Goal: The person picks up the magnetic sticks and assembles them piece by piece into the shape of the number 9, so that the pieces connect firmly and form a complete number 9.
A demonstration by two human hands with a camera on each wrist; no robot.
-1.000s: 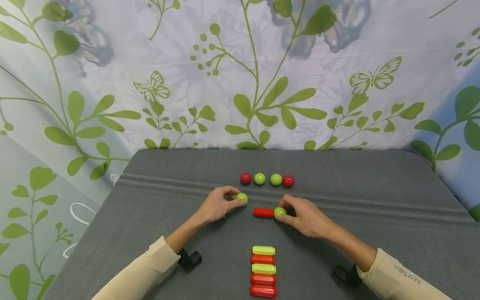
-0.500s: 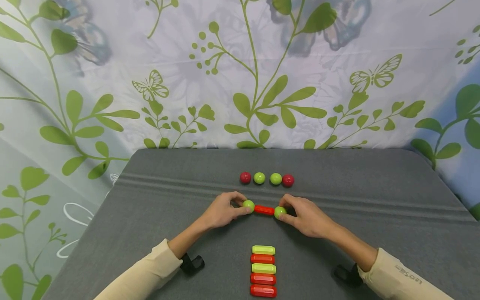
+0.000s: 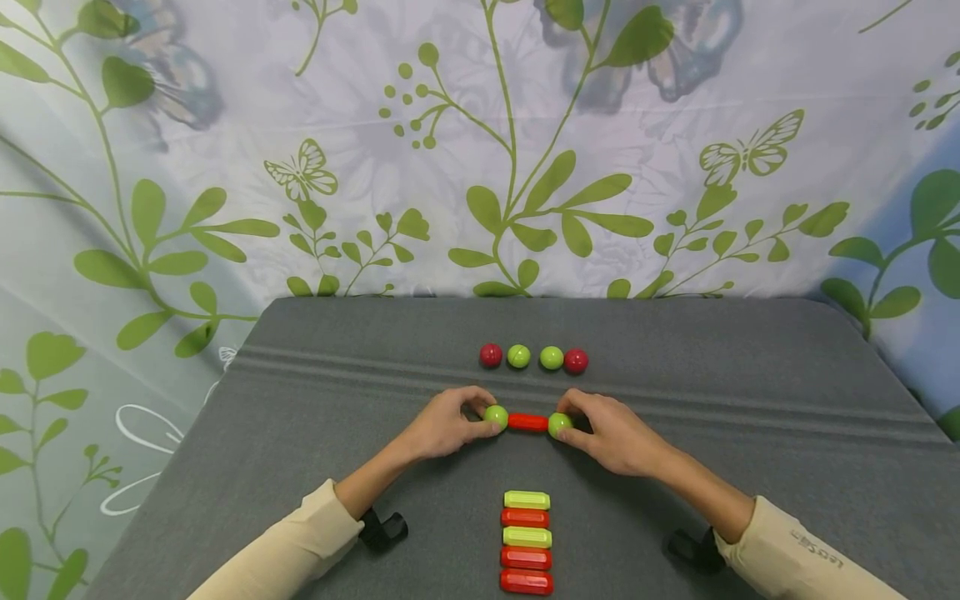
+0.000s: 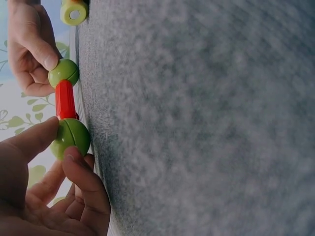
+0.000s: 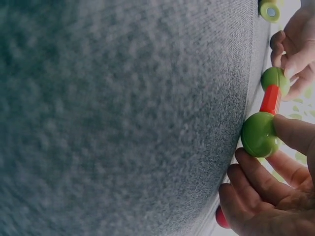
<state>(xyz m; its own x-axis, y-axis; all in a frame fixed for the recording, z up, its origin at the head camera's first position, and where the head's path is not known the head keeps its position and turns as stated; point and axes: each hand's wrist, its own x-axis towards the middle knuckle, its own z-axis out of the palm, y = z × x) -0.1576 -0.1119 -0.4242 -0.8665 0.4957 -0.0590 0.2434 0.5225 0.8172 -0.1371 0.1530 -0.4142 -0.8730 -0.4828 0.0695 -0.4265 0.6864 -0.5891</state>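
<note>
Between my two hands a red six-sided rod (image 3: 528, 422) lies in line with a green ball at each end. My left hand (image 3: 448, 423) pinches the left green ball (image 3: 496, 417) between thumb and fingers, and that ball meets the rod's left end. With thumb and fingers my right hand (image 3: 613, 435) holds the right green ball (image 3: 559, 426) at the rod's other end. Both wrist views show the red rod (image 4: 65, 101) (image 5: 270, 101) touching both balls. The rod's ends are hidden inside or against the balls; how deep they sit, I cannot tell.
Two red balls (image 3: 491, 356) (image 3: 576, 361) and two green balls (image 3: 519, 357) (image 3: 552, 358) stand in a row behind the hands. Nearer me, several yellow-green rods (image 3: 527, 537) and red rods (image 3: 527, 558) lie stacked on the grey cloth-covered table (image 3: 315, 467). A patterned curtain (image 3: 420, 167) hangs behind.
My left hand has brought its green ball right and toward me, up against the red rod's left end. The rod tilted briefly, then levelled. My right hand has stayed in place.
</note>
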